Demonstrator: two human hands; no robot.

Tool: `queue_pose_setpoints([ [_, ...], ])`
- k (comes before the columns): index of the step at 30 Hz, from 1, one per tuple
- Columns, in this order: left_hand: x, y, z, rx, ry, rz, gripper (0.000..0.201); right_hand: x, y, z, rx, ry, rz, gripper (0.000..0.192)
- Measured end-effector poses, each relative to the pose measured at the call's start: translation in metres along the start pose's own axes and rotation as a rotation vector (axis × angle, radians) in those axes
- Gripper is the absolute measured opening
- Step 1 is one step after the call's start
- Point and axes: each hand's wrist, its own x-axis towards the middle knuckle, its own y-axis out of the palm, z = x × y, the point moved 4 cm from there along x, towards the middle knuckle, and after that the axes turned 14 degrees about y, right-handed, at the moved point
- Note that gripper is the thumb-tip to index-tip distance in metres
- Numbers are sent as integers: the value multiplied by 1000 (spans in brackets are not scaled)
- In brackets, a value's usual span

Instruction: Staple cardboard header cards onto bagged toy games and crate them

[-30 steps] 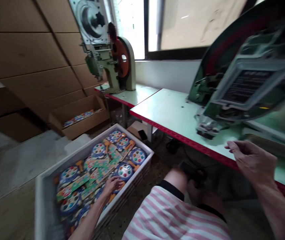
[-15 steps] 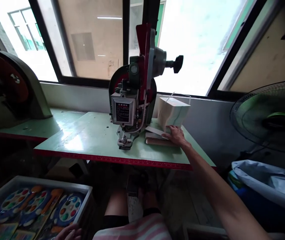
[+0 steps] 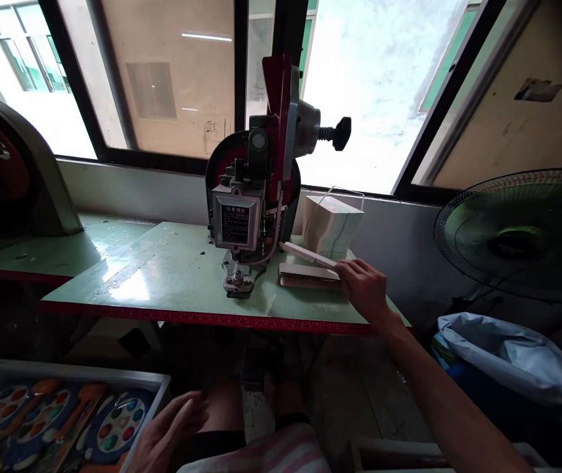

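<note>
Green table (image 3: 172,276) now holds the press (image 3: 251,197) nearer you. Your right hand (image 3: 367,289) has lifted a card (image 3: 307,255), pinched, off the stack (image 3: 307,276); your left hand (image 3: 162,437), relaxed and empty, has left the tray (image 3: 152,387).

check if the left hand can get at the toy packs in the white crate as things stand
Probably yes: the left hand is beside the white crate, and the toy packs lie uncovered with nothing in between.

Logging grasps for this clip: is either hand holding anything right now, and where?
The right hand pinches a flat card by its near end, lifted off the stack. The left hand holds nothing.
</note>
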Motion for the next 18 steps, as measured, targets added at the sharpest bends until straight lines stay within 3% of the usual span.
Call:
queue_pose_setpoints([
  [4,23,77,-45,-234,48,88,89,-73,-55,29,115,-254,-66,32],
  [8,38,121,-76,-359,132,202,87,-128,-83,48,210,-319,-18,45],
  [12,37,136,-77,-231,48,349,65,-155,-87,56,233,-341,44,41],
  [14,36,134,-69,-135,21,358,58,-164,-82,49,239,-300,108,35],
  [16,36,127,-60,-46,54,307,59,-177,-76,27,251,-153,177,30],
  [18,38,118,-52,50,102,257,59,-201,-73,-12,240,115,201,21],
])
